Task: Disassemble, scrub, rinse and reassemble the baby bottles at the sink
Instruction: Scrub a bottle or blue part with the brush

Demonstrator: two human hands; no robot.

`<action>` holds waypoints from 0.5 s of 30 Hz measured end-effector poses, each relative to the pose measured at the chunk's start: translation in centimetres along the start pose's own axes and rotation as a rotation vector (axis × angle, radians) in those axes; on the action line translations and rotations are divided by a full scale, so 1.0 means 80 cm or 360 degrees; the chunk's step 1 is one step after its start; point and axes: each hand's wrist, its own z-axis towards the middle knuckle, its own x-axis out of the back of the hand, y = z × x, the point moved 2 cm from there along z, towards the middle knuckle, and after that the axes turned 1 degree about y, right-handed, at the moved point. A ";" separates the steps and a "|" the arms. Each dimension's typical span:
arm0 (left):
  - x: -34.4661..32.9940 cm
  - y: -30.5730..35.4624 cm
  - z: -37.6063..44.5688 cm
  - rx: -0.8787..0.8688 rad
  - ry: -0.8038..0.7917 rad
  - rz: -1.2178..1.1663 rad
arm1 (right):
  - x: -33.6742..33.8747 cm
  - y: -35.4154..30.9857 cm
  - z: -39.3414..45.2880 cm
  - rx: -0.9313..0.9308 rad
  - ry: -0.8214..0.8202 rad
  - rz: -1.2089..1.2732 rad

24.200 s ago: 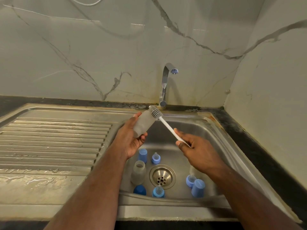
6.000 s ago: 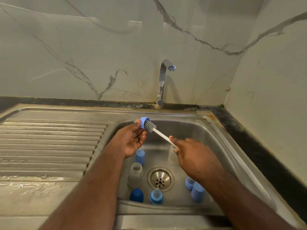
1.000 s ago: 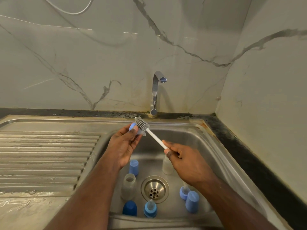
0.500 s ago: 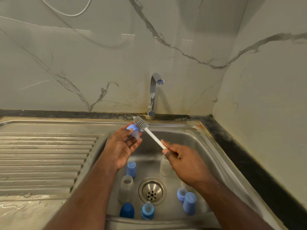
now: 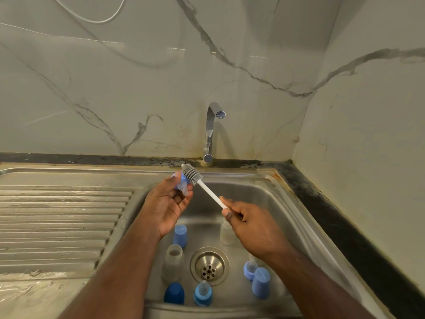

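The left hand [image 5: 166, 204] is cupping a small blue screw collar with its clear silicone teat [image 5: 181, 184], fingers curled round it, up over the back-left corner of the stainless steel sink [image 5: 287, 217]. The right hand [image 5: 249, 223] is pinching the white handle of the grey silicone-bristled bottle brush [image 5: 192, 174], thumb and fingers closed on its lower end, and the bristle head is lying against the collar.

Risk here, I'd say, is the grip: that teat piece is small and looks wet, so a hard sideways stroke could be popping it out of the fingers and down among the parts below. Pushing too firmly could also be folding the soft teat rather than cleaning it.

The teat itself is looking pale and translucent, pointing down toward the palm, the blue ring mostly hidden behind the bristles.

Down in the basin, parts are standing round the steel drain strainer [image 5: 209, 265]: two cloudy clear bottle bodies [image 5: 173, 261], light blue caps [image 5: 180, 234], a dark blue dome cap [image 5: 174, 293] and another blue collar with teat [image 5: 202, 293]. The chrome tap [image 5: 210, 132] is showing no water running.
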 end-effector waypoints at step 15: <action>-0.002 0.004 -0.005 -0.0024 -0.0065 -0.0170 | 0.000 0.008 -0.001 -0.0019 0.0038 0.0132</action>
